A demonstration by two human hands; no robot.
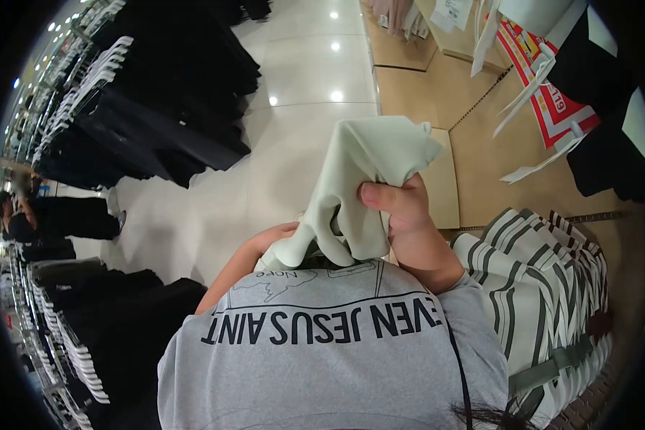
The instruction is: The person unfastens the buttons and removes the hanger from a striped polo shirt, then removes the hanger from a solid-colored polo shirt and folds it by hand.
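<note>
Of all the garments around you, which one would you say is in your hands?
The pale green garment, bunched in the right hand; the striped ones lie stacked alongside.

A pale wooden desk (480, 165) ran along the right side of the view, its top made of light brown panels with seams between them. On its near end lay a stack of folded striped garments (545, 287), cream with dark grey bands, reaching the desk's edge. Farther along, black folded clothing (609, 143) sat beside white hangers (530, 93) and a red and white printed sign (552, 93). At the far end, more pale folded items (401, 18) rested on the wood, too small to tell apart. A glossy white tiled floor (301, 107) stretched beside the desk, reflecting ceiling lights, with racks of dark clothes (172, 93) standing on it at the left.
</note>
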